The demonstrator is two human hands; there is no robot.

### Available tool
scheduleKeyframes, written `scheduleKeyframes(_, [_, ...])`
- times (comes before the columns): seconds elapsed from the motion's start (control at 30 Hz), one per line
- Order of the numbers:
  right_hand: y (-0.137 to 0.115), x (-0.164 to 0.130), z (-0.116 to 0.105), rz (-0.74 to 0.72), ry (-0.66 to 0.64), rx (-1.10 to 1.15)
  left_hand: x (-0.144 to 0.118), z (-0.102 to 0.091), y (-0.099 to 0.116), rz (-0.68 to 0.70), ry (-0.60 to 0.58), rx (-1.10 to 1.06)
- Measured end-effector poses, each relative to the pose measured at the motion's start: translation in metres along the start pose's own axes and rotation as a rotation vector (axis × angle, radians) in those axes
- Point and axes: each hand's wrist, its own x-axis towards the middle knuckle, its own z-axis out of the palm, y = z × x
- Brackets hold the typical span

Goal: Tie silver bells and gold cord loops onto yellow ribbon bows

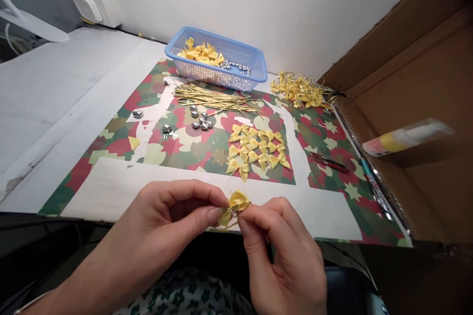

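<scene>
Yellow ribbon bow (236, 205) is pinched between fingers of left hand (173, 216) and right hand (284, 251), held just above the near edge of the counter (44, 103). Beyond it, finished bows (256, 150) are laid in rows on patterned paper (325, 133). Silver beads (199, 119), gold ties (210, 98) and blue basket (254, 76) are set farther back.

Yellow bows (258, 150), blue basket (258, 70), red-green camouflage mat (325, 138), silver beads (201, 123).
</scene>
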Motion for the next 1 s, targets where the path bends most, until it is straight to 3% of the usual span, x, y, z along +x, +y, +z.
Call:
scheduleKeyframes(0.13, [0.0007, 0.0000, -0.0006, 0.017, -0.015, 0.026, 0.0031, -0.0017, -0.0017, -0.053, -0.056, -0.070])
scheduleKeyframes(0.43, [0.0003, -0.0005, -0.0008, 0.040, -0.032, 0.029, -0.0009, 0.0002, 0.0028, -0.019, -0.047, -0.031])
scheduleKeyframes(0.57, [-0.0009, -0.0013, -0.0010, 0.029, -0.029, 0.015, -0.0049, 0.0037, 0.0042, 0.075, 0.000, -0.024])
scheduleKeyframes(0.77, [-0.0012, -0.0021, 0.0011, 0.011, -0.020, -0.020, -0.0059, 0.0055, 0.0003, 0.265, 0.124, 0.208])
scheduleKeyframes(0.9, [-0.0014, -0.0019, 0.0024, 0.014, 0.001, -0.017, -0.0056, 0.0064, -0.0020, 0.278, 0.161, 0.196])
scheduleKeyframes(1.0, [-0.0022, -0.0010, 0.0031, 0.031, 0.010, 0.003, -0.0035, 0.0063, -0.0001, 0.227, 0.123, 0.100])
